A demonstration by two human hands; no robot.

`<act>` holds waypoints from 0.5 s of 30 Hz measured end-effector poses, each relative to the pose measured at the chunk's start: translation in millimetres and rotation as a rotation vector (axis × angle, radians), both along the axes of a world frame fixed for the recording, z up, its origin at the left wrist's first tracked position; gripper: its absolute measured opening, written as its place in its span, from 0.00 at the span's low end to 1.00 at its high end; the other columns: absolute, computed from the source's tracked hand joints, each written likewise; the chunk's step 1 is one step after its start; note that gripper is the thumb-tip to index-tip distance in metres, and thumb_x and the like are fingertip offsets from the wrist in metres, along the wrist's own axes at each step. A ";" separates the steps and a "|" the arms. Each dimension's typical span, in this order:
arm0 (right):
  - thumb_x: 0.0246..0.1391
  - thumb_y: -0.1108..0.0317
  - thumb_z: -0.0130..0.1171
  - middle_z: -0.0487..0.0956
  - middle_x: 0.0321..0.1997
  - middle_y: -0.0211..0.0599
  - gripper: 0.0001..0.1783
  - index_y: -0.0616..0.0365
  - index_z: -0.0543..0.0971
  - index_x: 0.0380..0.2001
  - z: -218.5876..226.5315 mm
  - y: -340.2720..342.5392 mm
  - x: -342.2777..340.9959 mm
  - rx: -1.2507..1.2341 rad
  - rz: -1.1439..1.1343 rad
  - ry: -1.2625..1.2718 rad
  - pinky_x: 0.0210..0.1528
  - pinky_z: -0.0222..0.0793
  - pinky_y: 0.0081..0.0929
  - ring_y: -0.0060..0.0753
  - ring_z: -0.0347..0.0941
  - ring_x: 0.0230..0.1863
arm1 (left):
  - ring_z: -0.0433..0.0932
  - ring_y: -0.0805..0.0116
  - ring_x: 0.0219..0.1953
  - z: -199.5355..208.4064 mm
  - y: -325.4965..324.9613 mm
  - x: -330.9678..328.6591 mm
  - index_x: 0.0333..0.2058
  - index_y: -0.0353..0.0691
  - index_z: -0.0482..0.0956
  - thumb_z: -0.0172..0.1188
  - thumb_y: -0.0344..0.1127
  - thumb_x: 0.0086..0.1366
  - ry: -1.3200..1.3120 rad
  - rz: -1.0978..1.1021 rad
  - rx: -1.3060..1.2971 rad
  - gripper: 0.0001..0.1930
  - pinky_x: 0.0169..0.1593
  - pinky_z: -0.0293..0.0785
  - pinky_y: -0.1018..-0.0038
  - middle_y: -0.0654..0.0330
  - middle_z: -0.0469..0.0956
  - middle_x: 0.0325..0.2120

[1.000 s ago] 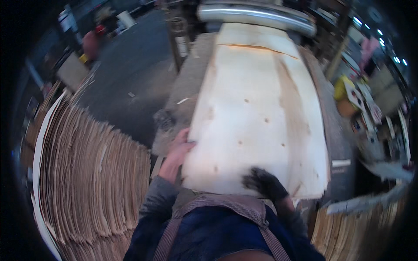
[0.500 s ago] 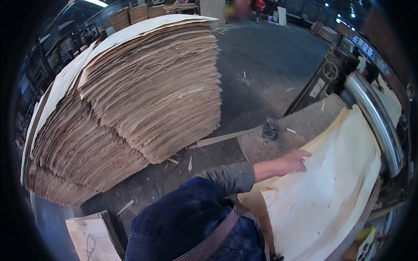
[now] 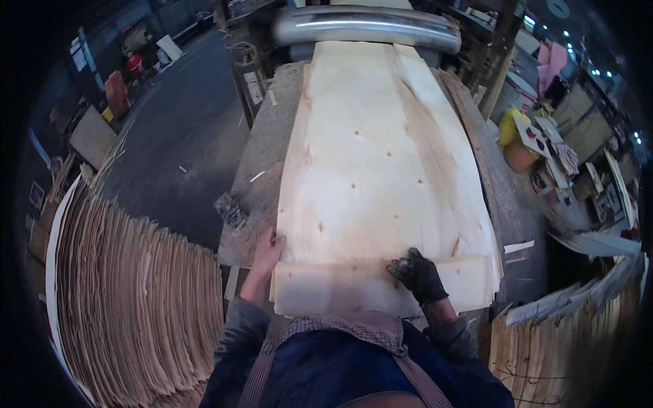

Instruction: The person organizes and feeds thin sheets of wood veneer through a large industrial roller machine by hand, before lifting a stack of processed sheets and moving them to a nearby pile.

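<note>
A long pale wood veneer sheet [image 3: 371, 163] with small knots and a brown streak lies in front of me, its far end at a shiny metal roller [image 3: 367, 28]. Another veneer layer [image 3: 326, 282] shows along the near edge. My bare left hand [image 3: 266, 253] is at the sheet's left edge near the close corner, thumb and fingers bent around that edge. On the near edge, right of the middle, my right hand [image 3: 418, 277] in a dark glove has its fingers curled at the sheet's border. Their undersides are hidden.
A tall stack of veneer [image 3: 136, 292] stands at my left. Another stack [image 3: 571, 340] is at the lower right. A dark lump [image 3: 230, 209] sits on the worktable [image 3: 255, 183] left of the sheet. Buckets and a yellow bag [image 3: 509, 128] stand farther right.
My view has swung right, from the tall stack to the roller. My left hand has gone from the sheet's surface to its left edge. My gloved right hand has come into view.
</note>
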State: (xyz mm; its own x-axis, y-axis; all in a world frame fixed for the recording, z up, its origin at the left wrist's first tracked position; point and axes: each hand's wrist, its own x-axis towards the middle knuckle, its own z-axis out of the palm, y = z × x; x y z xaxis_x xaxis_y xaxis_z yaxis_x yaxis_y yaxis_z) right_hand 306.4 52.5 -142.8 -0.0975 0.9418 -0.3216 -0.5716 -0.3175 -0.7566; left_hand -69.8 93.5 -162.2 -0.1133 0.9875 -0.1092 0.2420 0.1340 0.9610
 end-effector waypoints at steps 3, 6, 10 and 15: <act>0.54 0.65 0.51 0.73 0.26 0.48 0.11 0.65 0.70 0.30 13.6 20.6 0.5 -0.210 -0.059 0.189 0.41 0.73 0.41 0.47 0.74 0.35 | 0.71 0.60 0.45 -2.0 -6.4 19.4 0.52 0.31 0.61 0.51 0.36 0.59 0.103 0.067 -0.129 0.24 0.47 0.66 0.71 0.47 0.72 0.43; 0.54 0.65 0.52 0.73 0.28 0.49 0.12 0.66 0.69 0.31 -2.2 50.0 -1.2 -0.134 -0.044 0.239 0.45 0.71 0.48 0.51 0.73 0.36 | 0.68 0.53 0.49 -23.9 -7.9 13.2 0.51 0.27 0.61 0.54 0.40 0.57 0.232 0.087 -0.029 0.28 0.52 0.63 0.68 0.43 0.68 0.46; 0.51 0.62 0.55 0.74 0.24 0.47 0.15 0.66 0.71 0.27 -1.0 113.6 -8.8 -0.083 -0.046 0.256 0.42 0.73 0.46 0.47 0.74 0.30 | 0.65 0.52 0.51 -13.7 -14.3 22.0 0.51 0.28 0.62 0.56 0.39 0.55 0.383 0.030 -0.062 0.28 0.54 0.61 0.67 0.43 0.65 0.48; 0.51 0.65 0.54 0.74 0.38 0.47 0.10 0.59 0.72 0.33 -17.8 239.8 -7.6 0.038 0.049 0.423 0.54 0.60 0.51 0.48 0.69 0.44 | 0.66 0.52 0.50 -1.7 -12.9 41.0 0.51 0.31 0.61 0.58 0.37 0.53 0.487 0.048 -0.037 0.29 0.54 0.61 0.65 0.44 0.64 0.49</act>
State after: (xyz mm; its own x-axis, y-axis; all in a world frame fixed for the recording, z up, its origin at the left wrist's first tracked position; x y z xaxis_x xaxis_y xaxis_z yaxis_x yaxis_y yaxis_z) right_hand 298.9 292.3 -160.6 -0.2578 0.9434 -0.2086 -0.8192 -0.3279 -0.4706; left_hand -28.8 80.6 -163.9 -0.2052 0.9764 -0.0670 0.6548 0.1879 0.7321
